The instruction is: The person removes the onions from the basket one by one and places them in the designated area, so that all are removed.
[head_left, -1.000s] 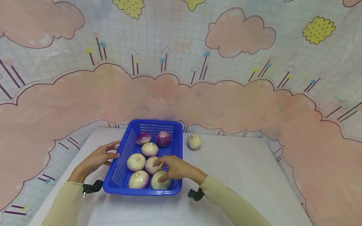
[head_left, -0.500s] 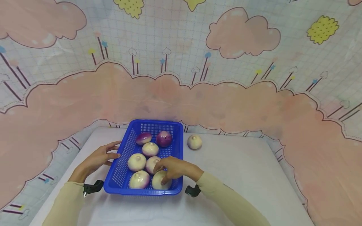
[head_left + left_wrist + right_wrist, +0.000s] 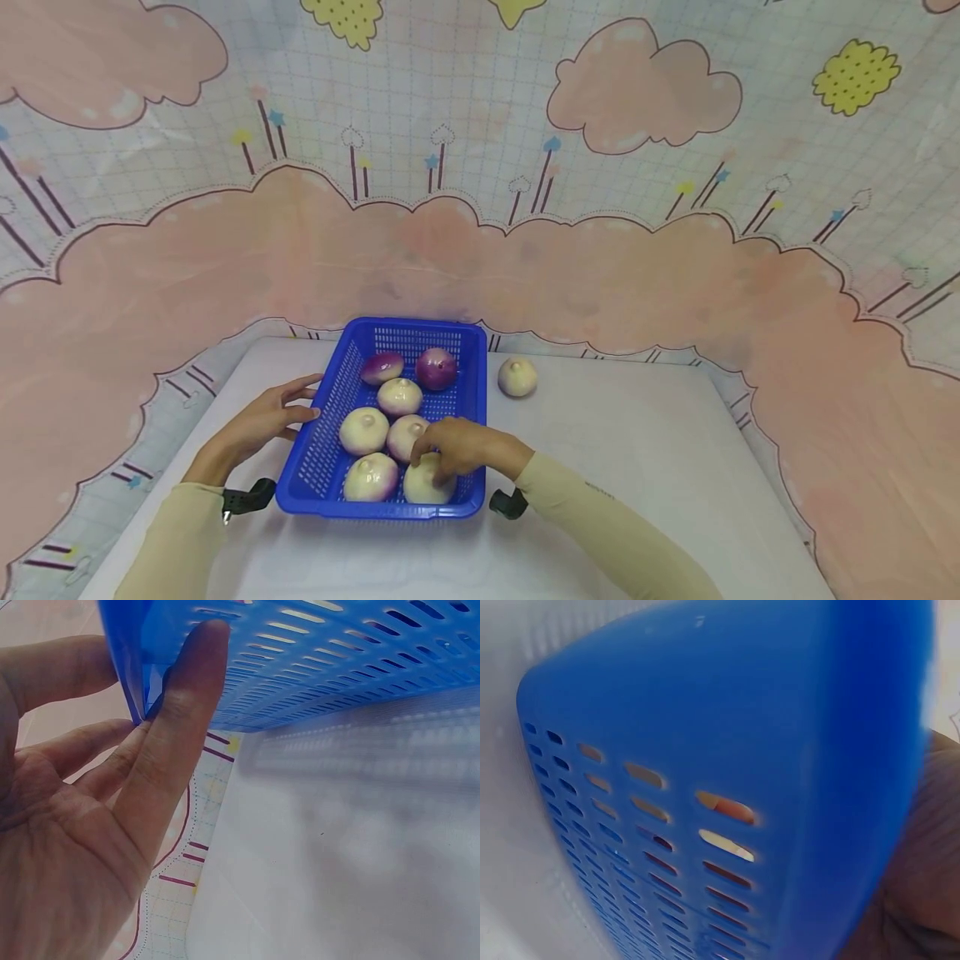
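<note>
My right hand reaches into the blue plastic basket and grips a whitish onion at its near right corner, thumb and fingers curled over the top. The onion still sits low among the others. On the left, my left hand touches the basket's rim with spread, fairly straight fingers; the left wrist view has one finger lying along the slotted outer wall. Several pale onions fill the near half, including one purple-tinged onion. Farther back lie a purple onion and a purple-and-white onion.
A single pale onion rests on the white table, just right of the basket's far end. Behind the table hangs a patterned cloth. In the right wrist view, the basket wall hides most of the right hand.
My right hand has lowered slightly and its fingers have closed from hovering above the near right onion to gripping it. The left hand and the basket stay in place.
</note>
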The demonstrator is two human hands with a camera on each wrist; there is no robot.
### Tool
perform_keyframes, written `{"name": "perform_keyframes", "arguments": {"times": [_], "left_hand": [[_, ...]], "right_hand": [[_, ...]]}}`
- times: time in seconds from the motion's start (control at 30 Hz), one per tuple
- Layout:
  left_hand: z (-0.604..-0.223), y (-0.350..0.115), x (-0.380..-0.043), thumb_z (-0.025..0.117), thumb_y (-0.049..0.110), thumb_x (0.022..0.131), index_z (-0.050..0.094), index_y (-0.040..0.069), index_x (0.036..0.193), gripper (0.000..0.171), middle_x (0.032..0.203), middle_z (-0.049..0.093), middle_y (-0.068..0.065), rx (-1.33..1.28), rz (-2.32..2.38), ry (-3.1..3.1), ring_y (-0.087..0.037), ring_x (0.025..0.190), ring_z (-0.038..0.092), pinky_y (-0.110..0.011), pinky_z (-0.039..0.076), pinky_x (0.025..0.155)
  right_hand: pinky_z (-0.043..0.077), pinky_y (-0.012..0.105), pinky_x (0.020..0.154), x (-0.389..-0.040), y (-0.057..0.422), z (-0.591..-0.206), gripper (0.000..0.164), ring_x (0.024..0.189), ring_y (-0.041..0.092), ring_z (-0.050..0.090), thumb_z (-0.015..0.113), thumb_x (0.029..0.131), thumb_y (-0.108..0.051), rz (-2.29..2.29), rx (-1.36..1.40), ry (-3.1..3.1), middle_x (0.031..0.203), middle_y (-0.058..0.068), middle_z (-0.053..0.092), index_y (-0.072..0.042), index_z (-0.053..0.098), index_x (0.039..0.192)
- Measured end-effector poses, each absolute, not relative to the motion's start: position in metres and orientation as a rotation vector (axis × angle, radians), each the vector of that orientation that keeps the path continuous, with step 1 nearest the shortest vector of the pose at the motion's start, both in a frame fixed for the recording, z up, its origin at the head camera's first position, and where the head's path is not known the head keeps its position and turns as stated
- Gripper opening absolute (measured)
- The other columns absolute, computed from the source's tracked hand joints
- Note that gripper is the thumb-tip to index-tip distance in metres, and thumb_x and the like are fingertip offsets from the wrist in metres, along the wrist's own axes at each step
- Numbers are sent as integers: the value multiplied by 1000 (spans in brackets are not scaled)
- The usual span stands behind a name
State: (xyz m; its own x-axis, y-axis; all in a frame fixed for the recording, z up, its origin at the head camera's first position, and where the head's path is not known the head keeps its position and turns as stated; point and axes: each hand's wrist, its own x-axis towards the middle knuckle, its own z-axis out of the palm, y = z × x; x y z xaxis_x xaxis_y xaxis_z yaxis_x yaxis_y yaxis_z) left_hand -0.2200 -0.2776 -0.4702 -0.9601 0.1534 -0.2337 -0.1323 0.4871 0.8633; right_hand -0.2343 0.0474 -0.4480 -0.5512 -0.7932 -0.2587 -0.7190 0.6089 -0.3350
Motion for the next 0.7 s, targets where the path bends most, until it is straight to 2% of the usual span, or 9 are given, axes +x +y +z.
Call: {"name": "perform_keyframes", "arguments": {"times": [0.3,0.7], "left_hand": [[-470,-278,-221,62,24,95,20,10,157,76,148,37,-32,32,1472,2448,-30,109,65,-44,60,85],[-469,-276,-220,61,24,95,19,10,157,77,150,35,-33,5,1467,2447,-30,109,65,-45,59,85]], "right_hand": [[47,15,83,-239,53,-446,30,91,5,58,79,82,-20,-424,-1234,2421,101,-11,70,-23,74,111],[51,20,91,-242,63,-438,30,101,6,65,80,82,-22,-651,-1227,2416,115,-6,70,-24,73,112]]}}
